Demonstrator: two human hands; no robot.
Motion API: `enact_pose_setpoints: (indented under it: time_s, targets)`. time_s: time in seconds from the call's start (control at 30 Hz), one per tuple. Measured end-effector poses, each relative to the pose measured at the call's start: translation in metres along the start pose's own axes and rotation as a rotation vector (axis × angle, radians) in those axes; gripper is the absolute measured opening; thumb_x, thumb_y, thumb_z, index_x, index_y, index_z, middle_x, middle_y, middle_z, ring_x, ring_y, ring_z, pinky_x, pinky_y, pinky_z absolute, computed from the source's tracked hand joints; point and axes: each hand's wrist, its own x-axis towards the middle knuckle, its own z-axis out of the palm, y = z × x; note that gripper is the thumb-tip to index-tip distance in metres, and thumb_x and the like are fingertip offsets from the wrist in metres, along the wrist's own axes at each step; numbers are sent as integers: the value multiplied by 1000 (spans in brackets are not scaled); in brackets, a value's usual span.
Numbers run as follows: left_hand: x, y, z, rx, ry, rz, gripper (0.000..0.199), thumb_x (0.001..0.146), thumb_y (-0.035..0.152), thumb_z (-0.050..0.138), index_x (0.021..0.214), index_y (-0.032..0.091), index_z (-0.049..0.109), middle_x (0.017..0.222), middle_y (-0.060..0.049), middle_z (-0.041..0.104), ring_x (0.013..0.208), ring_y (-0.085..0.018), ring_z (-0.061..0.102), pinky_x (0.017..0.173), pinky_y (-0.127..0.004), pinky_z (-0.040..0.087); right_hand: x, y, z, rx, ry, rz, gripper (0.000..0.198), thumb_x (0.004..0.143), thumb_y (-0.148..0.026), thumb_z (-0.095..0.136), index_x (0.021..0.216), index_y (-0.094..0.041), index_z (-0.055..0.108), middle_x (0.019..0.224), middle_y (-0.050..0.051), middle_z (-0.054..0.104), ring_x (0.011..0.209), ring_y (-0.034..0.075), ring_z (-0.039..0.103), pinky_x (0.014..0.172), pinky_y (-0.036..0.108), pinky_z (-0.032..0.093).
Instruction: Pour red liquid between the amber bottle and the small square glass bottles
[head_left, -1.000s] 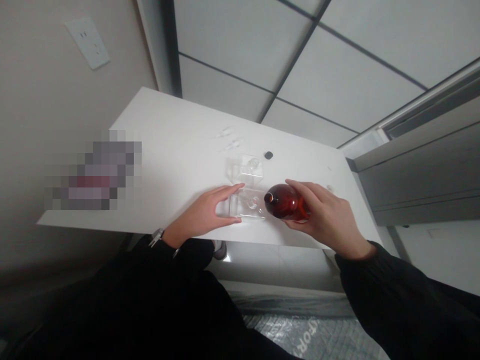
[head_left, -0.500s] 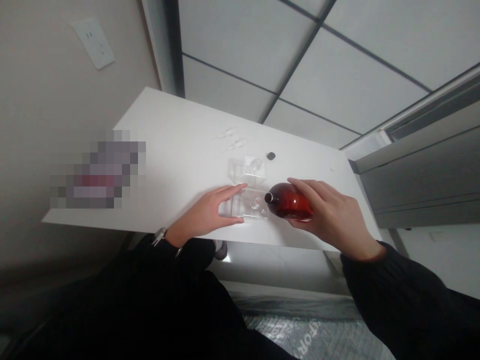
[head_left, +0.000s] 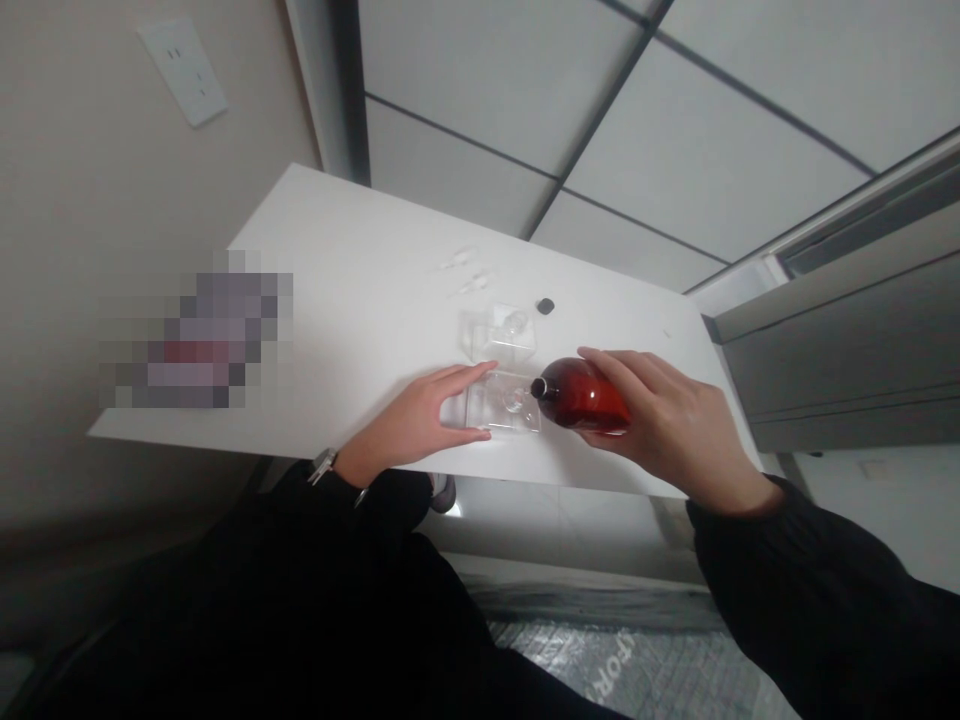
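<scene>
My right hand (head_left: 664,425) is wrapped round a reddish-brown bottle (head_left: 589,398). The bottle is tipped to the left, its uncapped mouth over the right edge of a clear box-shaped container (head_left: 480,408) with a round opening. Whether liquid is flowing from it I cannot make out. My left hand (head_left: 420,415) steadies that container from the left, thumb on one side and fingers on the other. Just behind it stands a second clear container (head_left: 487,345) of similar shape. A small black cap (head_left: 545,306) lies beyond the bottle.
Several thin, pale, clear items (head_left: 469,275) lie towards the back of the white table (head_left: 352,290). A pixelated object (head_left: 202,345) rests at the table's left end. Grey-white panels (head_left: 465,90) rise behind the back edge, and a wall socket (head_left: 182,72) is at the upper left.
The bottle is tilted slightly more, and its mouth has come a little closer over the near container. My left hand keeps its place on the container. The whole view has shifted slightly.
</scene>
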Motion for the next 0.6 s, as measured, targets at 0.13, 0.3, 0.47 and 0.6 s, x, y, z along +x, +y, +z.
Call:
enact_pose_setpoints:
  time_s: [0.13,0.3,0.47,0.6]
  targets:
    - [0,1,0,2,3,3,79,86,46,84,158,32,54,159,-7,61,142,-31,61,121,-51,51,0,0,-1,-22,-3,-13,62,87,-32,76,143,-15,55,125,16,77,102,32,75,61,37,54]
    - [1,0,0,10,0,2,81,87,47,84,159,30,53,158,-8,61,142,-31,61,121,-50,51,0,2,-1,-15,-28,-9,63,88,-32,75,146,-17,54,128,16,76,104,32,74,64,38,55]
    - [1,0,0,12,-3,-3,79,87,45,83,159,33,52,160,-6,60,142,-30,61,121,-49,51,-2,4,0,-4,-44,5,63,89,-32,74,147,-19,54,128,15,76,105,32,73,66,39,56]
    - [1,0,0,12,5,-8,79,86,47,83,158,33,53,159,-6,61,141,-31,62,121,-49,51,-3,4,0,4,-50,11,64,90,-33,73,149,-20,53,128,15,75,106,33,73,67,39,55]
